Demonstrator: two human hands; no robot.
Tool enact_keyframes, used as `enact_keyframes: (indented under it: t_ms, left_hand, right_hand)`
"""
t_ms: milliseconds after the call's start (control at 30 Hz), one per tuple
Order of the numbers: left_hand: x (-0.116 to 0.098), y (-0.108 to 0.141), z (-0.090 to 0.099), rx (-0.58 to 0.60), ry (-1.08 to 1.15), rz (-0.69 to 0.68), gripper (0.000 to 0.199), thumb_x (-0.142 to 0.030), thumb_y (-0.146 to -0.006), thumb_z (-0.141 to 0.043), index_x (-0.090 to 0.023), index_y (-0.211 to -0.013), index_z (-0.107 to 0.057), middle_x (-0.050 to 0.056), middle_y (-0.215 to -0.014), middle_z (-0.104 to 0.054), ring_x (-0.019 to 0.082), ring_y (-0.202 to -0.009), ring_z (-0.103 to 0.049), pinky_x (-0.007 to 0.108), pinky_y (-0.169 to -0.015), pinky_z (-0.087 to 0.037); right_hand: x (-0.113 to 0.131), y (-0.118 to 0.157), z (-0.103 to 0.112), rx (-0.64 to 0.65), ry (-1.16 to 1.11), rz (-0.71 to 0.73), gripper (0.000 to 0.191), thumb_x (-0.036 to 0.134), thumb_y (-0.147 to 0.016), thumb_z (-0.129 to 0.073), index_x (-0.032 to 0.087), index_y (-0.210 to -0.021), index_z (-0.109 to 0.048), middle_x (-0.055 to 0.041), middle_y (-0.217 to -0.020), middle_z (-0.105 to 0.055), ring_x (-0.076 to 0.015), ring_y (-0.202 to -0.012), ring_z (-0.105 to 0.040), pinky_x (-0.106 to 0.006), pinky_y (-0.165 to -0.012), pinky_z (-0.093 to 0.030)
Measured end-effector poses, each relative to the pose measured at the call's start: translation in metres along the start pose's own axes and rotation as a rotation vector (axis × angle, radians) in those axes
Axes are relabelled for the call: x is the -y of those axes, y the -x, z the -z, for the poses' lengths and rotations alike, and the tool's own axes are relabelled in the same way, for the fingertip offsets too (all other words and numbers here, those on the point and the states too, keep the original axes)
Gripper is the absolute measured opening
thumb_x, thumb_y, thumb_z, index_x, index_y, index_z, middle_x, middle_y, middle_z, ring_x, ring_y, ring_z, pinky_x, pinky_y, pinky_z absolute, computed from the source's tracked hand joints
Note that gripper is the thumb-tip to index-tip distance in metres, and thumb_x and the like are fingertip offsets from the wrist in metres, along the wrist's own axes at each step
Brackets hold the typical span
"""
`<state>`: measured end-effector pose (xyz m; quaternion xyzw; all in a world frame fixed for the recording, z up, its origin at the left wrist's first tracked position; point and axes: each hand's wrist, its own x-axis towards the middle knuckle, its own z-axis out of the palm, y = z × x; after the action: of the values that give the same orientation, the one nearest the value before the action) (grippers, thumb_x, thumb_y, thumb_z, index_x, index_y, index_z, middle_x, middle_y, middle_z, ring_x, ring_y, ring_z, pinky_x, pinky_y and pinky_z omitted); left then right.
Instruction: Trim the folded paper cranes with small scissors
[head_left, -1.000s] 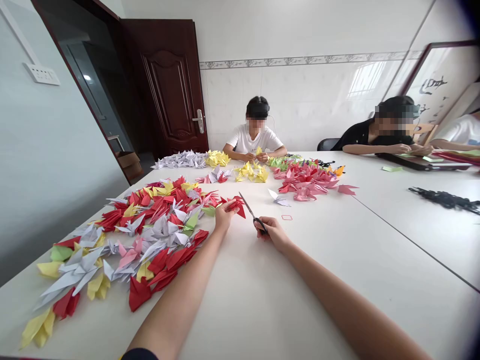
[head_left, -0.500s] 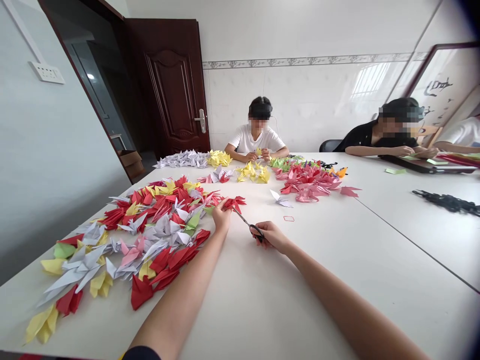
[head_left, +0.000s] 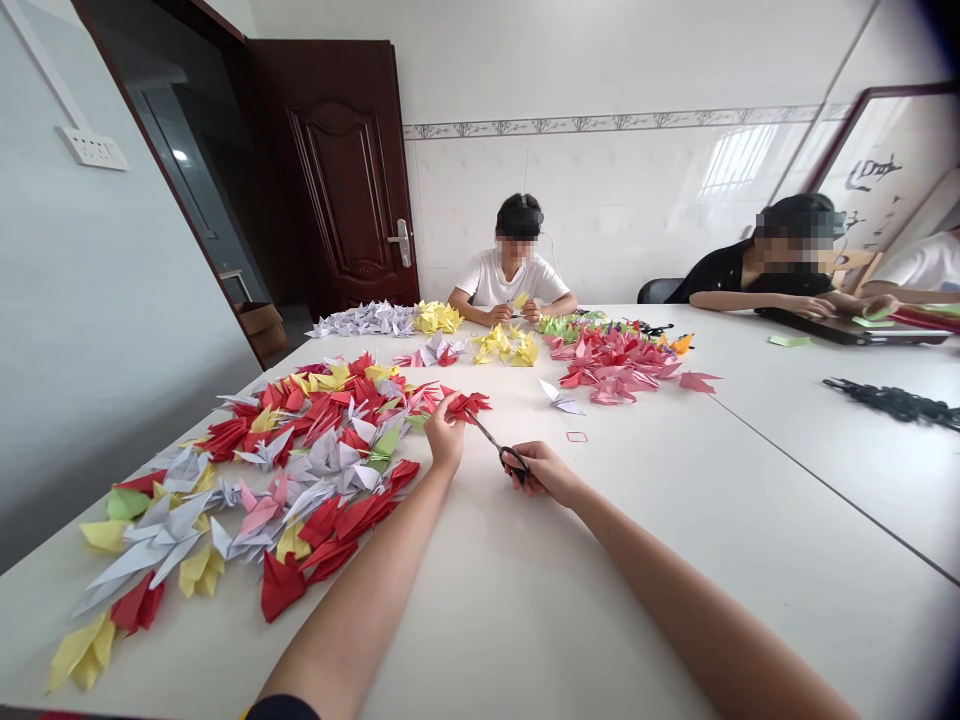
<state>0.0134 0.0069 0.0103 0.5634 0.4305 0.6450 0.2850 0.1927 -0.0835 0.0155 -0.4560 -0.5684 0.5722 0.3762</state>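
Between the fingers of my left hand [head_left: 445, 432] is a red origami crane [head_left: 471, 405], held above the white table. My right hand [head_left: 541, 470] grips the black handles of a pair of scissors [head_left: 489, 437]. The scissors' metal blades point up and left, and their tips reach the red paper; whether they touch or pass into it I cannot tell. Left of my left hand spreads a large pile of folded paper cranes [head_left: 322, 450] in red, white, yellow, pink and green. A lone white paper crane [head_left: 562, 400] lies beyond my right hand.
A pink and red crane pile [head_left: 619, 360] lies farther back, near yellow cranes [head_left: 506, 347] and white ones [head_left: 367, 319]. Across the table [head_left: 675, 480] sits a person in a white shirt [head_left: 510, 280]; another in black [head_left: 720, 275] sits at right. A black bundle [head_left: 896, 402] lies at right.
My hands, the red crane and the scissors stay almost in place. At right, the hands of the person in black have shifted slightly.
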Motion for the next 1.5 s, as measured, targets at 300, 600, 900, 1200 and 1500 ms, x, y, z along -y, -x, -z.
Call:
enact_keyframes:
  t_ms: [300,600,900,1200,1500]
  left_hand:
    - [-0.002,0.002,-0.001,-0.031,-0.054,-0.087,0.024,-0.007,-0.073,-0.058,-0.02,-0.093,-0.062,0.004,-0.091,-0.07,0.016,-0.079,-0.067,0.026,-0.073,-0.055]
    - [-0.006,0.002,0.0,-0.073,-0.058,-0.067,0.021,-0.008,-0.072,-0.057,-0.021,-0.088,-0.057,0.003,-0.088,-0.068,0.015,-0.08,-0.066,0.025,-0.073,-0.053]
    - [-0.002,0.001,-0.001,-0.08,-0.045,-0.067,0.02,-0.01,-0.073,-0.061,-0.019,-0.09,-0.06,0.004,-0.09,-0.07,0.015,-0.078,-0.066,0.024,-0.069,-0.053]
    - [0.015,-0.004,0.0,-0.025,-0.083,-0.107,0.025,-0.01,-0.081,-0.058,-0.019,-0.102,-0.071,0.009,-0.105,-0.074,0.021,-0.097,-0.069,0.036,-0.09,-0.055]
    - [0.017,-0.009,0.004,-0.051,-0.207,-0.22,0.034,-0.008,-0.089,-0.045,-0.019,-0.108,-0.071,0.009,-0.106,-0.073,0.022,-0.102,-0.067,0.036,-0.093,-0.052]
  right_hand:
    - [0.003,0.002,0.001,0.025,-0.018,0.003,0.047,0.063,-0.076,-0.066,0.017,-0.068,-0.06,-0.0006,-0.054,-0.062,-0.0072,-0.036,-0.045,-0.021,-0.037,-0.022]
    - [0.0,0.0,-0.001,-0.017,0.036,-0.006,0.046,0.062,-0.078,-0.066,0.017,-0.069,-0.06,-0.0008,-0.056,-0.062,-0.007,-0.037,-0.046,-0.02,-0.037,-0.025]
    - [0.0,0.0,-0.003,-0.043,0.057,-0.022,0.046,0.062,-0.076,-0.067,0.017,-0.07,-0.059,-0.0006,-0.056,-0.062,-0.0068,-0.037,-0.046,-0.02,-0.036,-0.026]
    - [-0.004,-0.003,-0.007,-0.113,-0.009,0.047,0.043,0.059,-0.078,-0.065,0.017,-0.071,-0.06,-0.0002,-0.054,-0.06,-0.008,-0.04,-0.049,-0.02,-0.04,-0.032]
    - [-0.003,-0.002,-0.007,-0.107,0.062,0.015,0.043,0.059,-0.078,-0.066,0.017,-0.069,-0.058,0.0002,-0.054,-0.059,-0.0066,-0.038,-0.044,-0.021,-0.039,-0.03]
